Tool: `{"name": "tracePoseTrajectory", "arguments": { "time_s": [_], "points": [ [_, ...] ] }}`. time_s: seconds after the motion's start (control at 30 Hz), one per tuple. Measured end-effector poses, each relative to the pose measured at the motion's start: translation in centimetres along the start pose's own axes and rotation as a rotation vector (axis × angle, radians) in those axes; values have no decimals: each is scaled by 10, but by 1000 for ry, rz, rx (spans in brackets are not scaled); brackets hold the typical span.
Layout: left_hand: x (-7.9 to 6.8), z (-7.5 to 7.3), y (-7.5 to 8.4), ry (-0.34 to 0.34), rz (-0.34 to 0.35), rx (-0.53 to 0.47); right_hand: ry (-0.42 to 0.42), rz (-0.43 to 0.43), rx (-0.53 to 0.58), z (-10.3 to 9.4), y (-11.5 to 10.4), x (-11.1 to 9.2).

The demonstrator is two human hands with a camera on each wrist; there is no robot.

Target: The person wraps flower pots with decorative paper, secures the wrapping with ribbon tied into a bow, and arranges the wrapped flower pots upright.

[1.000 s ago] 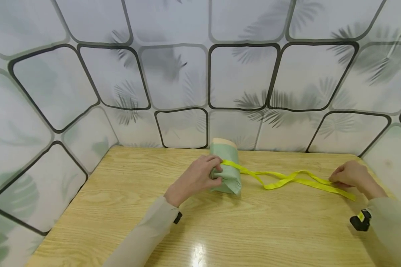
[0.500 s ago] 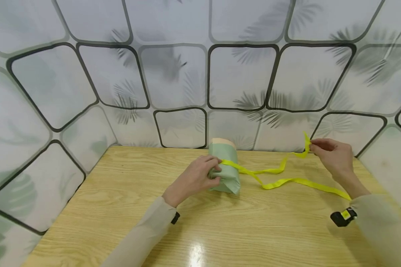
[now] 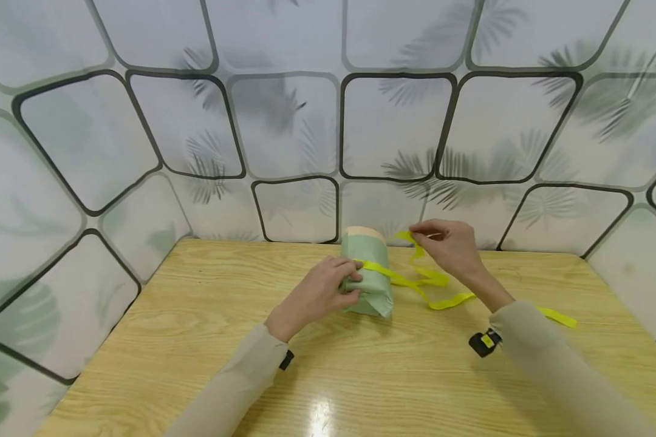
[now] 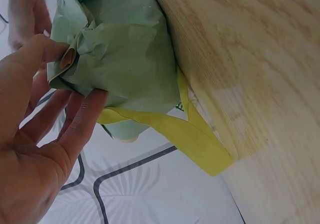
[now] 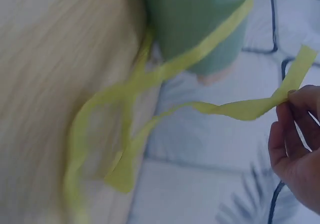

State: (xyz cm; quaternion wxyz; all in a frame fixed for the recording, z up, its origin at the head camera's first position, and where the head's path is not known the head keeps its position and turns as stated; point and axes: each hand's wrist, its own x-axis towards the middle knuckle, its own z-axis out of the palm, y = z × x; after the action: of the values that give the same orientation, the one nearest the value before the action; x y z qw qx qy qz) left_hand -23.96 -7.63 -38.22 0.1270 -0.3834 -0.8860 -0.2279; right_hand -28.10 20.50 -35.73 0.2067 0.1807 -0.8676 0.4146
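Note:
A package wrapped in pale green paper [image 3: 379,298] stands on the table towards its back edge, a yellow ribbon [image 3: 379,268] running across it. My left hand [image 3: 317,294] grips the package from the left. In the left wrist view, the thumb lies on the folded paper end [image 4: 72,63] and the fingertips reach the side by the ribbon. To the right of the package, my right hand [image 3: 456,254] pinches one ribbon end between thumb and fingertips, raised off the table. The other ribbon tail [image 3: 557,317] lies on the wood, partly hidden behind the right forearm.
The wooden table [image 3: 197,328] meets a patterned curtain-like wall [image 3: 399,133] just behind the package. Another stretch of that wall [image 3: 38,273] borders the table on the left. Both wrists wear small black devices.
My right hand has picked up one ribbon end from the far right and carried it left towards the package, lifting it from the table. My left hand has stayed on the package.

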Motion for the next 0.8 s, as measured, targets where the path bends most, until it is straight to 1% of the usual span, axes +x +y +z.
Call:
{"name": "tracePoseTrajectory", "arguments": {
  "time_s": [0.07,0.13,0.23,0.33,0.37,0.47,0.53,0.67,0.73,0.8],
  "points": [
    [0,0,0,0,4,-5,8,-58,0,15,-16,12],
    [0,1,0,4,10,-13,4,-99,10,28,-33,23],
    [1,1,-1,8,20,-17,-47,-103,37,45,-54,37],
    [1,2,-1,13,31,-18,-125,-74,45,52,-64,41],
    [1,2,-1,13,35,-18,-147,-65,34,53,-64,39],
    [1,2,-1,11,38,-22,-194,-86,-5,49,-57,30],
    [1,1,-1,8,35,-27,-218,-127,-35,43,-50,20],
    [0,1,-4,8,26,-40,-308,-265,-65,34,-35,-2],
    [0,1,-5,8,22,-56,-362,-355,-78,33,-28,-11],
    [-1,1,-7,8,17,-77,-396,-437,-91,34,-24,-19]
  ]
}}
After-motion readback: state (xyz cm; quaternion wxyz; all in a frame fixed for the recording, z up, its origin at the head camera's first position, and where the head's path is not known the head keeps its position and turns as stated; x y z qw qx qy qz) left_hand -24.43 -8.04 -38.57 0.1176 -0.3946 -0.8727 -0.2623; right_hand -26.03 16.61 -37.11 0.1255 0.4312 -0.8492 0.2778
